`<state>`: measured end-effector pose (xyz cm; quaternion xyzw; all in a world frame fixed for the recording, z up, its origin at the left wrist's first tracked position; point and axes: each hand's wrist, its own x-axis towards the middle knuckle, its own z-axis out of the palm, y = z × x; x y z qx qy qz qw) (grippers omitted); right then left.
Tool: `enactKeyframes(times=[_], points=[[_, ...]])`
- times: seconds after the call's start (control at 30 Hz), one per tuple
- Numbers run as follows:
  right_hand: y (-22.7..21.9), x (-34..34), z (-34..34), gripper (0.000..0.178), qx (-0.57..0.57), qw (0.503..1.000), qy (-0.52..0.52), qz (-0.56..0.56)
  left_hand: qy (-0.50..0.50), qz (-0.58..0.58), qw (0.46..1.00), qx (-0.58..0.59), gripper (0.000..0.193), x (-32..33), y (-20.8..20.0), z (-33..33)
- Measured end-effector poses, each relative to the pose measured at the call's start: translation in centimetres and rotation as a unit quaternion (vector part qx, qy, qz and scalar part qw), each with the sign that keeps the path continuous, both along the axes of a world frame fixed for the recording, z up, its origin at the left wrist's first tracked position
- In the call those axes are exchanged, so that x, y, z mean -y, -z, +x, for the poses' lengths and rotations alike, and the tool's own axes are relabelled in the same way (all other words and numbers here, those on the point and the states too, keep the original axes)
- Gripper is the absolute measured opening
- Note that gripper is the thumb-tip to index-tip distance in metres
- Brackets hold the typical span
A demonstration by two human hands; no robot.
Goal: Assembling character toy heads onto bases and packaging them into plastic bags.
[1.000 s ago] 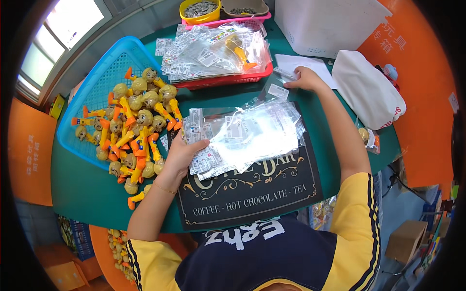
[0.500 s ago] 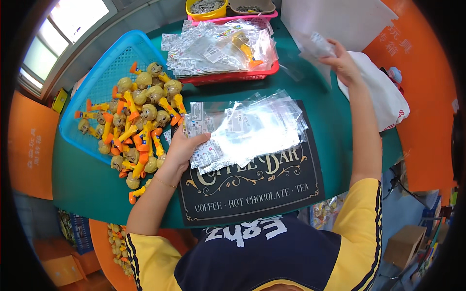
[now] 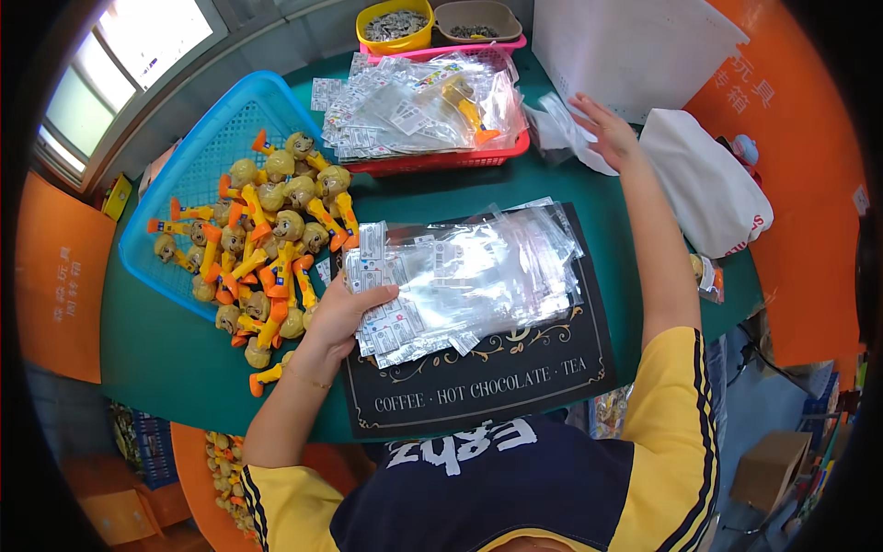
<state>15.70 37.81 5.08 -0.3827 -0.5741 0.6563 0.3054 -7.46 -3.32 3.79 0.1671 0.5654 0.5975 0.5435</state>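
A stack of clear plastic bags (image 3: 497, 276) with printed labels along its left end lies over a black printed mat (image 3: 478, 396). My left hand (image 3: 342, 308) grips that labelled end, thumb on top and fingers underneath. Farther off to the right, my right hand (image 3: 605, 136) is open, its fingers spread and nothing held in them. Just beside those fingers, a crumpled clear plastic wrapper (image 3: 550, 129) rests on the green table, close to the red basket.
At left, a blue basket (image 3: 138, 253) spills yellow-and-orange doll-headed toys (image 3: 276, 225). A red basket (image 3: 441, 166) at the back holds more labelled bags, with a yellow tub (image 3: 397, 41) and a beige tub (image 3: 478, 35) behind. A white cloth bag (image 3: 708, 184) lies right.
My right hand has let go of the crumpled wrapper, which has come down beside the red basket, and its fingers have spread. The bag stack in my left hand sits slightly nearer me.
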Motion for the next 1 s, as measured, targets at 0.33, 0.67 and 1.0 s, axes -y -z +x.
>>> enactKeyframes(times=[0.33,0.67,1.0], points=[[-1.6,5.7,-0.7,0.040,0.280,0.920,-0.138,0.237,-0.018,0.026,1.000,-0.005,0.047,-2.6,0.9,0.7],[-0.6,9.0,-0.8,0.009,-0.064,0.969,0.022,0.237,0.003,0.011,1.000,-0.029,0.047,-3.4,0.9,0.4],[-11.0,13.8,-1.0,0.016,0.023,0.836,-0.530,0.139,0.006,0.044,0.997,-0.061,0.049,-4.2,0.8,0.0]])
